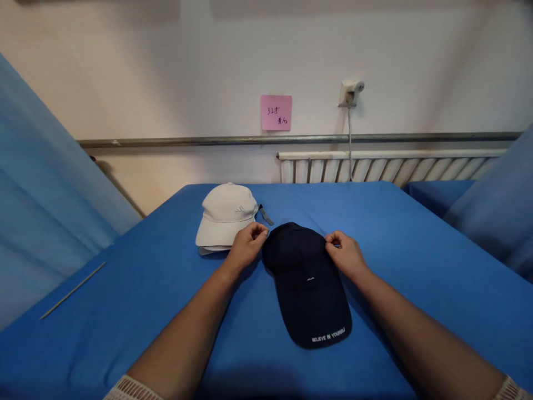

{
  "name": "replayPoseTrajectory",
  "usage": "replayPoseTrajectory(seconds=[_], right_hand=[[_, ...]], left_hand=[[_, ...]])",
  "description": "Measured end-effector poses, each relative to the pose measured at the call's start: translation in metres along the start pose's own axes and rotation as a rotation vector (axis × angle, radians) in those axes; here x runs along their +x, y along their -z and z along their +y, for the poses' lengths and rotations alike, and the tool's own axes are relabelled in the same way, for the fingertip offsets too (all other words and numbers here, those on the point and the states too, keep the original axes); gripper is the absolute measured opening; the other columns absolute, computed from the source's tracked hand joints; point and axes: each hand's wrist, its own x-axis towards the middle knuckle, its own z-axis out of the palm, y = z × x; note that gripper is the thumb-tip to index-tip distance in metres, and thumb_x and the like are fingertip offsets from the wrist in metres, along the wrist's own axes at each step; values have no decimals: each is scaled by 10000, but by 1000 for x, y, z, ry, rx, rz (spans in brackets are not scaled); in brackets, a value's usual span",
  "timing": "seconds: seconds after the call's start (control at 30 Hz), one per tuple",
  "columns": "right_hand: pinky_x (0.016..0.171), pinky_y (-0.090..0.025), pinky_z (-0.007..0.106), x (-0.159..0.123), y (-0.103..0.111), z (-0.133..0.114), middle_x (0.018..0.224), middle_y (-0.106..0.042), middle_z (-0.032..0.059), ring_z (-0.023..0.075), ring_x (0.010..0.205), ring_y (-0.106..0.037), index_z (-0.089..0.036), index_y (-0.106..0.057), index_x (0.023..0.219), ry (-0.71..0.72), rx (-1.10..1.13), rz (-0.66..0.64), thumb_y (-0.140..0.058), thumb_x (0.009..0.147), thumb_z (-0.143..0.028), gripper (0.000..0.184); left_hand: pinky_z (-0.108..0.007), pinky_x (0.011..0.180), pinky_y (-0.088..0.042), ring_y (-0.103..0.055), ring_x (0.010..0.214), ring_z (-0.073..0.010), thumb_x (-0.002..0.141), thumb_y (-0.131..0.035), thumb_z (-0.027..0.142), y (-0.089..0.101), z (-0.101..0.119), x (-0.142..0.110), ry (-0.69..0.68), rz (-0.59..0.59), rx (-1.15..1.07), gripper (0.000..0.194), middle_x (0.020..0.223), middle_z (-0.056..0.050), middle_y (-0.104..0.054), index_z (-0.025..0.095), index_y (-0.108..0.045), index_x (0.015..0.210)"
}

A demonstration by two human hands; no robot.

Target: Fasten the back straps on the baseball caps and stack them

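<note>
A dark navy baseball cap lies on the blue cloth, its brim toward me with "BELIEVE IN YOURSELF" in white letters along the edge. My left hand pinches the upper left side of the crown. On the opposite side, my right hand has its thumb and fingers closed on the crown's right edge. Just beyond my left hand sits a white cap with a small logo, stacked on at least one more cap whose greyish brim shows underneath. A dark strap sticks out at the stack's right.
Blue cloth covers the table. A thin stick lies at the left. Behind stand a metal rail, a white radiator, a socket with a plug and a pink note. Blue curtains hang on both sides.
</note>
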Motion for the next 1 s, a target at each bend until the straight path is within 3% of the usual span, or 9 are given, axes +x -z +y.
replayPoseTrajectory(seconds=[0.13, 0.37, 0.53, 0.7, 0.8, 1.0], right_hand=[[729, -472, 336, -12, -2, -14, 817, -633, 28, 187, 738, -588, -222, -558, 710, 65, 10, -10, -505, 720, -217, 54], [610, -454, 286, -38, -1, -42, 878, -592, 32, 163, 708, -555, -232, -503, 740, 207, 92, -110, -484, 715, -129, 107], [648, -442, 300, -29, 1, -36, 812, -577, 15, 161, 694, -541, -229, -508, 731, 214, -1, -116, -477, 686, -116, 125], [650, -444, 294, -19, 0, -30, 786, -608, 16, 166, 704, -567, -226, -549, 739, 145, 64, -86, -476, 748, -180, 86], [657, -455, 300, -16, -1, -29, 748, -617, 20, 173, 693, -581, -219, -561, 735, 101, 122, -44, -497, 816, -280, 120], [706, -479, 302, -13, -4, -22, 834, -630, 35, 176, 753, -597, -204, -612, 786, 146, 271, -145, -589, 827, -413, 214]], left_hand=[[-289, 762, -488, -609, 808, -160, 835, -578, 373, -2, 20, -10, -96, 42, -19, 264, 902, -43, -667, 168, -644, 987], [-307, 761, -507, -632, 819, -183, 830, -601, 369, 1, 35, -16, -109, 159, 3, 227, 882, -38, -687, 181, -667, 940], [-325, 810, -509, -644, 884, -197, 842, -606, 364, 9, 37, -15, -130, 96, -10, 227, 938, -50, -695, 180, -678, 955], [-335, 808, -509, -645, 910, -205, 852, -607, 366, 10, 41, -19, -172, 1, 26, 258, 993, -62, -694, 195, -676, 1032], [-328, 807, -507, -645, 907, -201, 861, -599, 371, 9, 41, -19, -172, 6, 18, 259, 986, -60, -693, 193, -674, 1033], [-320, 788, -497, -650, 876, -199, 864, -592, 383, 7, 37, -18, -141, 26, 23, 250, 938, -58, -702, 176, -683, 970]])
